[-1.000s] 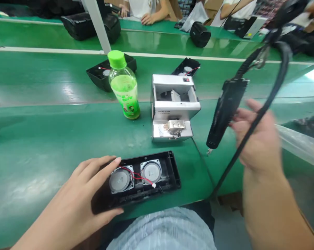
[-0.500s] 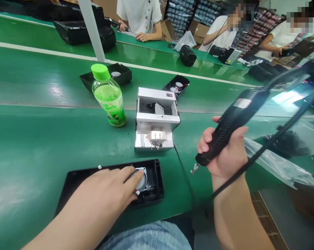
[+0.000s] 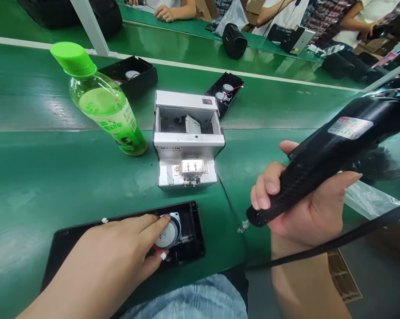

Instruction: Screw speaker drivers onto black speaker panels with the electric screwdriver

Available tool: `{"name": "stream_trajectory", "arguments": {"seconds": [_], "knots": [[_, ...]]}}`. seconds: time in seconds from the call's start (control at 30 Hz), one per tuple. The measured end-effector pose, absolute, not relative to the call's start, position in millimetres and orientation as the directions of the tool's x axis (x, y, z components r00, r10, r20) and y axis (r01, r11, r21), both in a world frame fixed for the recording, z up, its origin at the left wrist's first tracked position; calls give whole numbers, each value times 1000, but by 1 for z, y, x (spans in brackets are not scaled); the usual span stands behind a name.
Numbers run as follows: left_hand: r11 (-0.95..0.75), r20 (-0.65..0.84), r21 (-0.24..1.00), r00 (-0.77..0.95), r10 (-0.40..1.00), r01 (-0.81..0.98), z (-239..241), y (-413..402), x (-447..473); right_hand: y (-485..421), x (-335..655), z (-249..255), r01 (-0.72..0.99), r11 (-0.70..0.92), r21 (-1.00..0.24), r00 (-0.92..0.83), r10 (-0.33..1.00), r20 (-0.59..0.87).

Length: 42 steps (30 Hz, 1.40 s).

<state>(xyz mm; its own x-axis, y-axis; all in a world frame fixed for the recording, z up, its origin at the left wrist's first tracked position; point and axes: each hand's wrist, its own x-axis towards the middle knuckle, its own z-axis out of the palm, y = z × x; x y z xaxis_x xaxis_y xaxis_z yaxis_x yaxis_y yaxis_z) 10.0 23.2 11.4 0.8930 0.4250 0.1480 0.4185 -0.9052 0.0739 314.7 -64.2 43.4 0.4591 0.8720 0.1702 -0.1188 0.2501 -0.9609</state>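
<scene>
My left hand (image 3: 116, 248) has thumb and forefinger parted at the round speaker (image 3: 165, 235), whether gripping I can't tell; it sits inside the black casing (image 3: 196, 232). My right hand (image 3: 308, 217) wraps the power screwdriver (image 3: 319, 155), its bit (image 3: 242, 227) beyond the casing.

The glossy green bench (image 3: 23, 190) is crossed by a thin seam. On the near side lies a long black housing (image 3: 191, 243), close to the front edge; behind it stand a silver machine (image 3: 186, 141) (marked WEIXIN) and a green-capped bottle (image 3: 111, 113). Beyond the seam rest a black shell (image 3: 143, 79) and a smaller black tray (image 3: 233, 92).
</scene>
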Motion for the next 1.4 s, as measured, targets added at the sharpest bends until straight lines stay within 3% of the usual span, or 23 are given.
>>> {"name": "stream_trajectory", "arguments": {"seconds": [0.17, 0.33, 0.6, 0.83, 1.0, 1.4], "knots": [[-901, 121, 86, 894, 432, 424, 11, 25, 10, -63, 311, 46, -202, 275, -940, 439, 883, 165], [-879, 92, 83, 875, 475, 469, 10, 20, 7, -58, 299, 55, -148, 262, -954, 472, 866, 165], [-756, -103, 251, 793, 600, 604, 14, 16, 13, -22, 264, 97, -11, 399, -917, 526, 782, 334], [-689, -200, 316, 756, 623, 652, 24, 13, 16, 15, 236, 112, 153, 493, -856, 367, 776, 512], [-633, -195, 401, 737, 647, 662, 24, 12, 17, 24, 228, 90, 54, 525, -850, 222, 823, 522], [-587, -357, 382, 700, 618, 713, 20, 11, 17, 39, 230, 82, 40, 562, -826, 368, 761, 535]]}}
